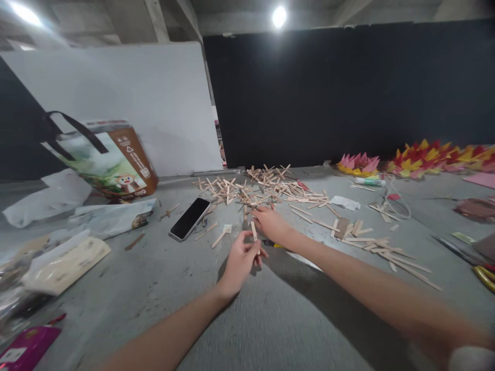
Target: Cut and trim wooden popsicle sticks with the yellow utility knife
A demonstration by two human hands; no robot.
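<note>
A wooden craft stick [254, 230] stands nearly upright in my left hand [238, 259], pinched between thumb and fingers. Just beyond it, my right hand [268, 221] reaches to the near edge of a loose pile of craft sticks [228, 189]. Its fingers look stretched out and slightly bent, and I see no stick in them; the fingertips are partly hidden. One stick [245, 213] lies right by these fingers. Under the right wrist shows a small dark and yellow item [277, 245] that I cannot make out.
Left of my hands lies a phone [190, 219], with a printed carrier bag [116, 159] behind it. More sticks [382, 247] are scattered at right, near scissors [483, 275] and a glue tube [369, 182]. Folded paper flowers [358, 164] stand along the dark back panel [348, 93].
</note>
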